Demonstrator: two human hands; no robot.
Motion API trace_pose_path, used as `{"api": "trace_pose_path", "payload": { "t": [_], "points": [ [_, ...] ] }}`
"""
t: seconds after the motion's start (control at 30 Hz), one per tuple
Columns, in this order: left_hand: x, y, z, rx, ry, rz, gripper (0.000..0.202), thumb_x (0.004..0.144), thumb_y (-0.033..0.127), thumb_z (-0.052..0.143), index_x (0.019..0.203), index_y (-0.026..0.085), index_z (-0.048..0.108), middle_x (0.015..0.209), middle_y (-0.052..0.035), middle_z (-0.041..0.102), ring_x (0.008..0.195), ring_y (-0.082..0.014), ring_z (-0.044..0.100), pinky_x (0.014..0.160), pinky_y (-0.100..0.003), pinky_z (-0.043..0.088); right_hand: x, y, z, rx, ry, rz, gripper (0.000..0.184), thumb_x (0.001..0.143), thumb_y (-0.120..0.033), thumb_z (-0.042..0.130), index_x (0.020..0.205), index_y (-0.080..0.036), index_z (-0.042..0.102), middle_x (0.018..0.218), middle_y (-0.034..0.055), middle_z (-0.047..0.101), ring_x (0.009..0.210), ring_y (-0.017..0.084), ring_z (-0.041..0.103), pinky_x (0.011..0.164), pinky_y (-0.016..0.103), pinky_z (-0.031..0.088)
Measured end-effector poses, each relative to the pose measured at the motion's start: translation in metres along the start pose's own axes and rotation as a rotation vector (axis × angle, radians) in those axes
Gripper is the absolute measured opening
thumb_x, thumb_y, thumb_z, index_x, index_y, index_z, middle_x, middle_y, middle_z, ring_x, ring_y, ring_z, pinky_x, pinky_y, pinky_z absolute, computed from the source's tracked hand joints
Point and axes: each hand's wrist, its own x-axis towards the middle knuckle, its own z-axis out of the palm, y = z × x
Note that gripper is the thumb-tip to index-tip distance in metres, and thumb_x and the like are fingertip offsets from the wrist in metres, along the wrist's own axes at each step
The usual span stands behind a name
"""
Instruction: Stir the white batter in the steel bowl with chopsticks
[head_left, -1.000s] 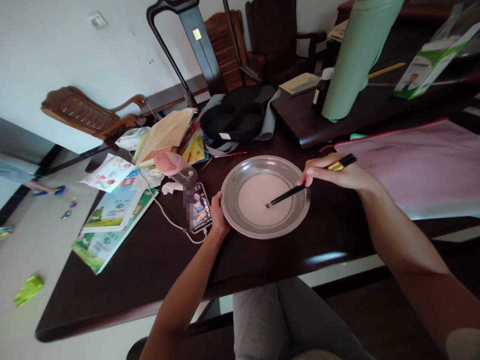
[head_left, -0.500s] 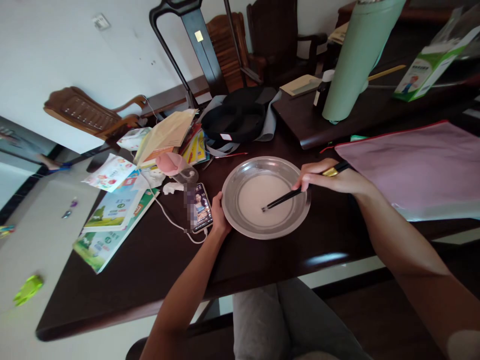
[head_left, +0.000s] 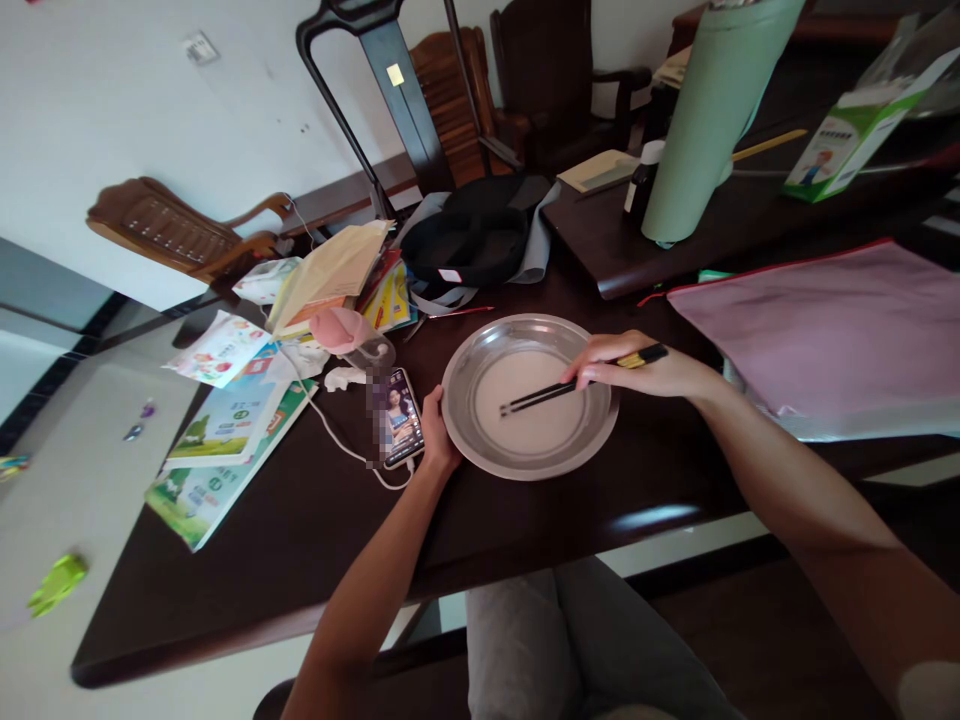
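Observation:
A round metal basin (head_left: pixel 469 440) stands on the dark table, holding a milky white liquid (head_left: pixel 525 375). My left hand (head_left: pixel 439 430) grips the basin's left rim, thumb on the upper side; its other fingers are partly hidden under the rim. In my right hand (head_left: pixel 619 362) is a pair of black chopsticks (head_left: pixel 540 397) with gold bands near the thick ends. Their tips reach down to the liquid, left of the basin's middle. A phone (head_left: pixel 403 418) with a lit screen lies just left of my left hand, a white cable plugged into it.
Left of the basin are a pink-lidded cup (head_left: pixel 337 330), booklets (head_left: pixel 217 430) and stacked papers (head_left: pixel 330 275). Behind it lies a black bag (head_left: pixel 469 240). A pink zip pouch (head_left: pixel 832 330) is at right; a green bottle (head_left: pixel 712 130) stands on the raised surface beyond.
My right hand has moved a little left over the basin, and the chopstick tips have shifted left and slightly up through the liquid. My left hand stays on the rim.

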Motion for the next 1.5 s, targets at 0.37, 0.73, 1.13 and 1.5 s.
{"api": "trace_pose_path", "payload": {
  "t": [0.37,0.73,1.13,1.5],
  "points": [
    [0.0,0.0,0.0,0.01,0.006,0.024,0.024,0.07,0.038,0.072,0.056,0.022,0.06,0.051,0.0025,0.062,0.07,-0.0222,0.072,0.069,-0.03,0.057,-0.003,0.0,-0.006,0.06,0.017,0.065,0.041,0.094,-0.056,0.061,0.075,-0.024,0.079,0.091,0.004,0.082,0.087,0.02,0.075,0.082,0.032,0.055],
    [0.002,-0.001,-0.002,0.006,-0.03,0.022,0.023,0.067,0.04,0.074,0.058,0.022,0.063,0.054,0.0015,0.065,0.076,-0.0246,0.074,0.072,-0.031,0.058,-0.007,0.001,-0.012,0.073,0.043,0.087,0.042,0.095,-0.055,0.062,0.074,-0.023,0.078,0.088,0.0041,0.081,0.084,0.019,0.075,0.081,0.032,0.055],
    [0.001,-0.001,-0.001,0.025,-0.029,0.018,0.022,0.069,0.04,0.072,0.058,0.022,0.064,0.056,0.0008,0.067,0.077,-0.025,0.075,0.071,-0.031,0.059,-0.008,0.0,-0.014,0.056,0.088,0.098,0.042,0.094,-0.055,0.063,0.072,-0.023,0.077,0.086,0.0043,0.081,0.085,0.02,0.075,0.082,0.032,0.055],
    [0.003,-0.001,-0.002,0.021,-0.01,0.015,0.022,0.07,0.04,0.071,0.06,0.022,0.064,0.055,0.0005,0.066,0.083,-0.027,0.075,0.074,-0.033,0.059,-0.009,0.001,-0.018,0.005,0.164,0.141,0.039,0.094,-0.054,0.063,0.074,-0.024,0.077,0.092,0.0045,0.082,0.09,0.021,0.075,0.084,0.034,0.054]
  ]
}}
